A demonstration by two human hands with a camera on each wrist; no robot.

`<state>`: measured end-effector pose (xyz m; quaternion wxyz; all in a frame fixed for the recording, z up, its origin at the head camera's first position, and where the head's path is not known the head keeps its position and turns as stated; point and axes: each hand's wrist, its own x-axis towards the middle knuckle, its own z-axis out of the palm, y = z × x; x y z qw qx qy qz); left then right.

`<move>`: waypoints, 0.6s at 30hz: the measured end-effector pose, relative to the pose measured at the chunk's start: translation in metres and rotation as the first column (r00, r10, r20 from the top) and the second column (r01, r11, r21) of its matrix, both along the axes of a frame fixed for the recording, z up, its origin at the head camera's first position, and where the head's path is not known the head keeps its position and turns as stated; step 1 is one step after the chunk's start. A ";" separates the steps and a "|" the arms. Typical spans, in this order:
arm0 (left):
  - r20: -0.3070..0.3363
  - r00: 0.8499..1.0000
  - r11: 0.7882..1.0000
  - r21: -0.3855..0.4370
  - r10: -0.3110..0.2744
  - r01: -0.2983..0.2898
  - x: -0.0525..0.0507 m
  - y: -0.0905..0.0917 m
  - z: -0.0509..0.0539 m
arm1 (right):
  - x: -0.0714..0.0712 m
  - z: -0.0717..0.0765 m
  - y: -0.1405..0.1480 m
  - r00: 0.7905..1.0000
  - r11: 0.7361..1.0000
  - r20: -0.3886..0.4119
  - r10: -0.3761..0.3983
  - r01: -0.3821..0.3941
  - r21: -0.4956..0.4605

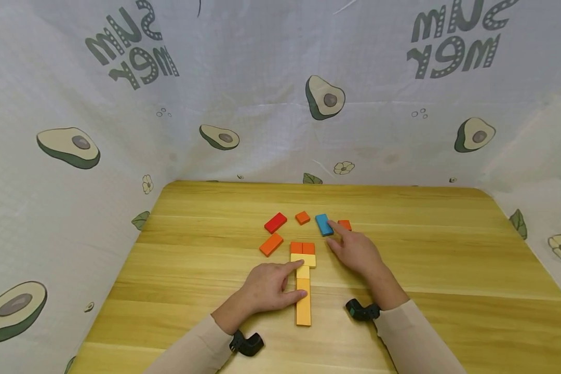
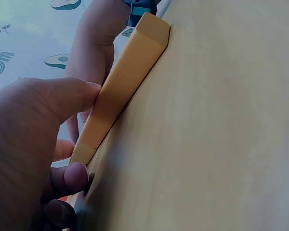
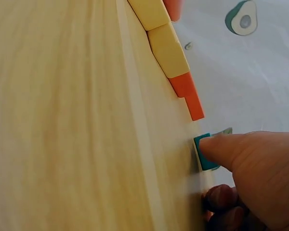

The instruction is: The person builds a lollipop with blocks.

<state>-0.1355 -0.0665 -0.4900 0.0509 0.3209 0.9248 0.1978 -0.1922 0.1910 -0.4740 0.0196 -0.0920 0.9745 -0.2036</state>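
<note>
My left hand [image 1: 271,285] rests on a column of wooden blocks. Its index fingertip touches the pale yellow crosswise block [image 1: 310,261], and its thumb lies on the long yellow-orange block [image 1: 303,314]. Between those two sits a small yellow block [image 1: 303,272]. Two orange square blocks [image 1: 302,248] stand side by side at the column's far end. Up and to the right, my right hand [image 1: 357,252] has its index fingertip at the blue block [image 1: 323,224]. The thumb is close to that block's near end; in the right wrist view it overlaps the blue block [image 3: 208,161].
Beyond the column lie a red block [image 1: 276,222], an orange block [image 1: 271,244] and a small orange block [image 1: 302,217]. Another orange block [image 1: 344,225] is partly hidden behind my right hand. A printed curtain [image 1: 271,104] surrounds the wooden table [image 1: 191,234].
</note>
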 end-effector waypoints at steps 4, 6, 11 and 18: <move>0.007 1.000 1.000 -0.003 0.003 -0.003 0.000 0.000 0.001 | 0.004 0.008 -0.001 0.999 0.997 0.033 0.034 -0.036 0.074; 0.007 1.000 1.000 0.000 0.005 -0.005 0.000 0.000 0.002 | 0.007 0.016 -0.002 0.995 0.990 0.082 0.056 -0.066 0.123; -0.005 1.000 1.000 0.011 0.005 -0.005 0.000 -0.001 0.002 | 0.014 0.041 0.000 0.978 0.986 0.190 0.083 -0.109 0.130; 0.014 1.000 1.000 0.019 0.003 -0.003 0.000 0.000 0.003 | 0.010 0.032 0.004 0.955 0.991 0.267 0.128 -0.116 -0.060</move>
